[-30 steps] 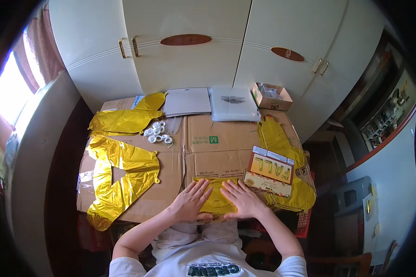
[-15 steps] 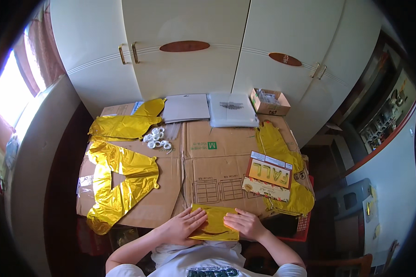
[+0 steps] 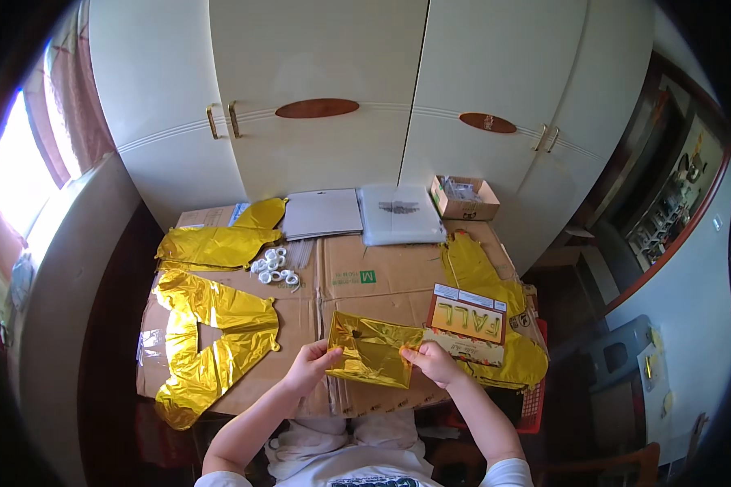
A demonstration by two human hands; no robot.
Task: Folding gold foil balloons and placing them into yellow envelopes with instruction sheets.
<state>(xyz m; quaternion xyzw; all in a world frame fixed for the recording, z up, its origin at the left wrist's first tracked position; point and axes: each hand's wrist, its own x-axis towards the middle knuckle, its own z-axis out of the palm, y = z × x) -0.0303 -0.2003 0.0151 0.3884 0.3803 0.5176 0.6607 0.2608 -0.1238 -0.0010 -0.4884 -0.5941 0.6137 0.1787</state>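
A folded gold foil balloon (image 3: 374, 349), shiny and roughly rectangular, is held up over the table's near edge. My left hand (image 3: 310, 367) pinches its left side, thumb on top. The right side is gripped by my right hand (image 3: 433, 362), thumb also on top and fingers tucked behind. To the left lies an unfolded gold foil balloon (image 3: 191, 357), A-shaped with a gap in its middle. A printed card (image 3: 466, 321) with gold balloon letters rests to the right of my right hand, on top of other flat gold foil balloons (image 3: 528, 357).
Cardboard (image 3: 382, 292) covers the table. Small white ribbon rolls (image 3: 274, 266) sit near more gold foil (image 3: 215, 246). Grey-white sheets (image 3: 323, 213), a stack of clear plastic bags (image 3: 401, 215) and a small carton (image 3: 465, 199) line the back, before white cabinets (image 3: 325, 49). A red basket (image 3: 532, 403) stands at right.
Both hands have gone from lying flat on the folded foil near my lap to gripping its sides. The foil has been raised and moved forward over the table. My view has shifted slightly.
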